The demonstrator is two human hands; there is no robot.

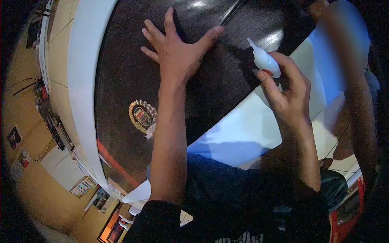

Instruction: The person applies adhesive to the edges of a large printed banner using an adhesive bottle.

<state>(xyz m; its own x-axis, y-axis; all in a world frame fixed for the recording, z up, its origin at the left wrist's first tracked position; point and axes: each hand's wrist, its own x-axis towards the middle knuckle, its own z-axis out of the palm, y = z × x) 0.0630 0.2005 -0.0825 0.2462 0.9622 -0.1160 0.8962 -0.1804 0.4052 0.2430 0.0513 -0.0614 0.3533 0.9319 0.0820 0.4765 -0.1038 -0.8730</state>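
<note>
My left hand [176,50] lies with fingers spread on a shiny black sheet [219,81], thumb stretched toward a dark seam or fold [232,12] at the top. In my right hand [292,87] is a small white squeeze bottle [266,62] with a thin nozzle pointing up and left, held between thumb and fingers over the sheet's right edge. Red print shows on the bottle. A gold crest-like emblem [142,116] sits on the sheet beside my left forearm, which partly covers it.
The black sheet rests on a white surface [83,52] with a curved-looking edge. A red stripe [117,162] crosses the sheet's lower left corner. Another person's arm [362,113] is at the right, partly blurred. White material [247,137] lies below the sheet, near my lap.
</note>
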